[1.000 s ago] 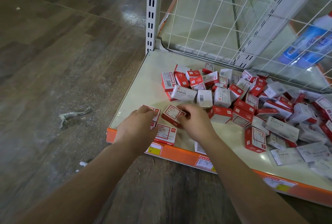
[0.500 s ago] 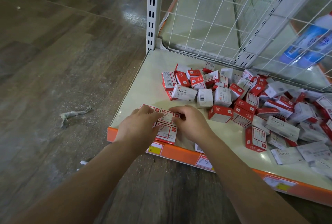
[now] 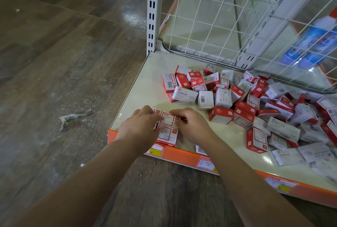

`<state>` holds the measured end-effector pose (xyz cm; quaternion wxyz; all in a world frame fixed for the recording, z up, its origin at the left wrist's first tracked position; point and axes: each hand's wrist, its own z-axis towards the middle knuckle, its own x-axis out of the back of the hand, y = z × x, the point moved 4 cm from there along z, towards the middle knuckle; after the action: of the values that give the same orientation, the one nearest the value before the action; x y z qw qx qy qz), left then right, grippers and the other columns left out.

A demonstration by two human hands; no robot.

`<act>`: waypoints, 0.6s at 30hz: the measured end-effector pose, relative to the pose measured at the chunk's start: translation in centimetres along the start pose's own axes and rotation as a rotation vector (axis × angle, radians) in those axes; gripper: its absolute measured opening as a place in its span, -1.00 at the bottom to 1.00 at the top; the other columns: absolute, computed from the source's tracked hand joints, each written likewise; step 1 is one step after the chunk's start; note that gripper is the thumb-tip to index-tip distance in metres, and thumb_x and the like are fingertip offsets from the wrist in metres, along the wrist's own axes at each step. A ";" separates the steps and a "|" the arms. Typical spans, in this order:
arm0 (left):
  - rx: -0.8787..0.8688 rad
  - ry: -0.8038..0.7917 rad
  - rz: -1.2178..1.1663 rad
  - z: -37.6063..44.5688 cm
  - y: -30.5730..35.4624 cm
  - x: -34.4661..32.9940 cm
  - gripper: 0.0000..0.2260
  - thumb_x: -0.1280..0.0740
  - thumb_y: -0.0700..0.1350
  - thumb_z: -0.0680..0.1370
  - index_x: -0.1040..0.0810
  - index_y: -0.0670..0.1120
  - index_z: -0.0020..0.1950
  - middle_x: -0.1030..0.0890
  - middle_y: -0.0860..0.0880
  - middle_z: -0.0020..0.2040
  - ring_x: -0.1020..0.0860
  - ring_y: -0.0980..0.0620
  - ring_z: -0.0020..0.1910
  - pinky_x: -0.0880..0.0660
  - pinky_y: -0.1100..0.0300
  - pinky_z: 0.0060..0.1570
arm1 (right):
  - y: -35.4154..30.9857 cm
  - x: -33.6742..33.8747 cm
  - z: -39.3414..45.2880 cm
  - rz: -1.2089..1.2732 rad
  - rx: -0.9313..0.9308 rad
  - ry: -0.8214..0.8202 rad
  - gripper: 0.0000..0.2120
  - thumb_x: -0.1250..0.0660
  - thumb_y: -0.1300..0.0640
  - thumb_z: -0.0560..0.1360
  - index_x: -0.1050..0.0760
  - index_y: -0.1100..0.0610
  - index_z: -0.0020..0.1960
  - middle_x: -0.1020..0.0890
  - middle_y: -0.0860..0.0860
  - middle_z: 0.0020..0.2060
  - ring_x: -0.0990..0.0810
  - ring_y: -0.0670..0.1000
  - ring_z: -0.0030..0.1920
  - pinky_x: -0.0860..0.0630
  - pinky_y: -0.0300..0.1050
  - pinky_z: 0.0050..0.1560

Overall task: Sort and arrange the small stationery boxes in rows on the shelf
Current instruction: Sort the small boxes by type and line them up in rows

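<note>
Small red-and-white stationery boxes lie in a loose pile across the middle and right of the cream shelf. At the shelf's front left corner a few paper clip boxes lie flat side by side. My left hand rests flat on them and covers the left ones. My right hand has curled fingers that pinch the right end of the upper paper clip box, which lies against its neighbours. Another paper clip box sits just in front of it at the shelf edge.
The shelf has an orange front strip with price labels. A white slotted post and wire mesh close the back. Blue bottles stand behind the mesh. Crumpled paper lies on the wooden floor to the left.
My right hand brought the paper clip box left and down, from tilted in the air to flat against the other boxes. My left hand slid slightly onto the row.
</note>
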<state>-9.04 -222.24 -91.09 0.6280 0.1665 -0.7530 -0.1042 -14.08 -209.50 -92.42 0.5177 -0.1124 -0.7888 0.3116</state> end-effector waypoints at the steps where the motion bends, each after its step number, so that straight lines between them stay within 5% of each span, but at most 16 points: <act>1: 0.004 -0.004 -0.002 0.0 0.0 0.0 -0.63 -0.21 0.01 0.58 -0.35 0.16 0.39 -0.33 0.10 0.35 -0.33 0.07 0.31 -0.48 0.16 0.09 | 0.1 0.0 -0.1 -0.002 -0.002 -0.003 -0.64 -0.14 0.21 0.59 -0.39 0.05 0.36 -0.43 0.01 0.32 -0.41 0.01 0.30 -0.40 -0.16 0.24; 10: 0.025 0.020 -0.017 -0.6 1.1 0.0 -0.61 -0.20 -0.05 0.57 -0.34 0.07 0.41 -0.32 0.06 0.40 -0.34 0.03 0.33 -0.42 0.13 0.17 | 1.9 2.5 -1.8 0.018 -0.042 0.189 -0.70 -0.16 0.27 0.55 -0.48 0.13 0.25 -0.55 0.02 0.18 -0.49 -0.04 0.17 -0.38 -0.23 0.15; 18: -0.122 -0.014 -0.012 -0.9 4.8 -0.4 -0.68 -0.16 -0.07 0.59 -0.41 0.03 0.35 -0.41 0.06 0.33 -0.37 0.04 0.29 -0.35 0.14 0.23 | 5.6 5.5 -3.6 -0.002 -0.113 0.402 -0.74 -0.19 0.30 0.50 -0.55 0.11 0.12 -0.57 0.03 0.09 -0.50 0.00 0.07 -0.40 -0.18 0.01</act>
<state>-8.69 -217.66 -89.51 0.6311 0.1318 -0.7486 -0.1550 -14.09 -201.02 -90.74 0.6578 -0.2006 -0.6860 0.2377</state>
